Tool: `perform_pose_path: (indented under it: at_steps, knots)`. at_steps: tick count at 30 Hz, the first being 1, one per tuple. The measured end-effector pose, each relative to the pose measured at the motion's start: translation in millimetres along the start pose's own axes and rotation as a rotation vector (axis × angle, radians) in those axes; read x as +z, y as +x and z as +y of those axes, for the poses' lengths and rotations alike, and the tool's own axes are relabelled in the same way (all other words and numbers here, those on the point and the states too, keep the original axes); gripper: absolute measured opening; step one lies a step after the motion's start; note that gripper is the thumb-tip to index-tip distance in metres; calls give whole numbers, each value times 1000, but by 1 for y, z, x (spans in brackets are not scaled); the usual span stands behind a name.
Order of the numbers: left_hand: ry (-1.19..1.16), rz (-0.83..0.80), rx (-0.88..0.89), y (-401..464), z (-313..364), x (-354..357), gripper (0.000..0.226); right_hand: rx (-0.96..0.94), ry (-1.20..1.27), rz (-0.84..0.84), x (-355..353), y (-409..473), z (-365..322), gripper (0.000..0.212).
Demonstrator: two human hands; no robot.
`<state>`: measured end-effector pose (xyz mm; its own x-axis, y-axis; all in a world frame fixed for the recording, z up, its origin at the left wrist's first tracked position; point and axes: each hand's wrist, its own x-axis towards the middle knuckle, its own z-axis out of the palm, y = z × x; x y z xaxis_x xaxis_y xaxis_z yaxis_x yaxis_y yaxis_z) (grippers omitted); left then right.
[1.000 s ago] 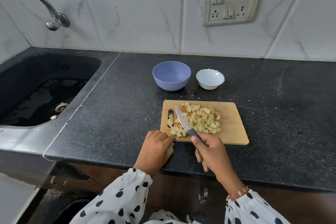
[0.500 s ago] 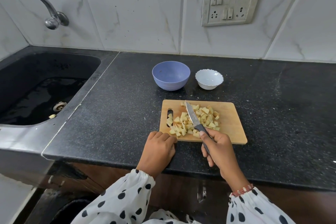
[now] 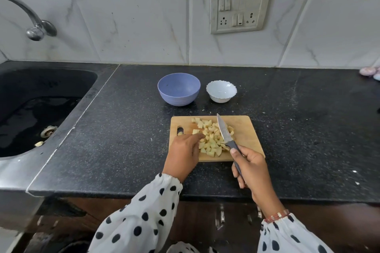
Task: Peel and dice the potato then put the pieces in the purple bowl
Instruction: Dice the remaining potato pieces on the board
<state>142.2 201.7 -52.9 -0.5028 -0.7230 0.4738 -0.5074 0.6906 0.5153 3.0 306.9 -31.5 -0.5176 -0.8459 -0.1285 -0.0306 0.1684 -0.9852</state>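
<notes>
Head view: diced potato pieces (image 3: 209, 139) — pale yellow, irregular cubes — lay heaped on a rectangular wooden cutting board (image 3: 244, 129). Left hand (image 3: 185, 152) reached fingers among them; right hand (image 3: 249, 167) gripped a grey-handled knife (image 3: 226, 136). Beyond stood a smooth purple bowl (image 3: 178, 89) and a scalloped white bowl (image 3: 221, 91) on speckled black counter (image 3: 308, 129).

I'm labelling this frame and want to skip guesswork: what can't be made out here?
- Head view: the left hand covers the near left part of the cutting board and any potato pieces beneath it.
- The right hand hides most of the knife handle.
- The tap is cut off by the left edge.
- Pale objects at the right edge are cut off, unidentifiable.
- The scrap in the sink is too small to name.
</notes>
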Motion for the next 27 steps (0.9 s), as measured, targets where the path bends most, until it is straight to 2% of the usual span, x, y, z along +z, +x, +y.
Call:
perform_pose_path:
  at_steps: [6,10,18,27]
  knots:
    - [-33,59,-133,-18,-17,4,33,-6,-17,58,-11,-2,5,25]
    - [-62,6,-218,-29,-19,9,37,-6,-51,91,-13,0,7,26]
    - [-109,51,-280,-27,-12,18,31,0,-83,80,-11,3,11,18]
    - [-147,99,-242,-7,0,29,30,8,-100,64,-11,3,13,22]
